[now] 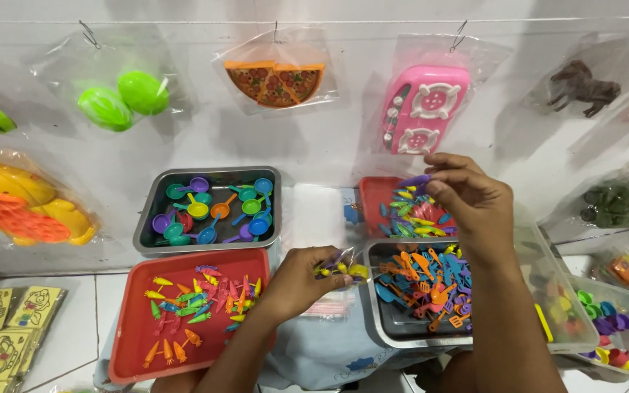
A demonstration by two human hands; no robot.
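Fingers [442, 175] of the right hand [471, 204], right of centre in the frame, are pinched nearly closed on a small purple plastic piece [415, 180], held just above a red tray [374, 198] of mixed toy vegetables. At centre, the left hand [296, 284] has its fingers curled shut around the mouth of a small clear bag [343, 269] that already holds a few coloured pieces. Just below the right hand sits a metal tray [387, 331] of orange and blue toy utensils. At lower left, a red tray [129, 349] carries tiny carrots and corn; above it, a metal tray [156, 211] holds coloured toy pans. Clear plastic bins [569, 320] of further pieces stand at lower right. Bagged toys hang on the wall behind, among them a pink toy stove [420, 109] and pizza slices [277, 81].
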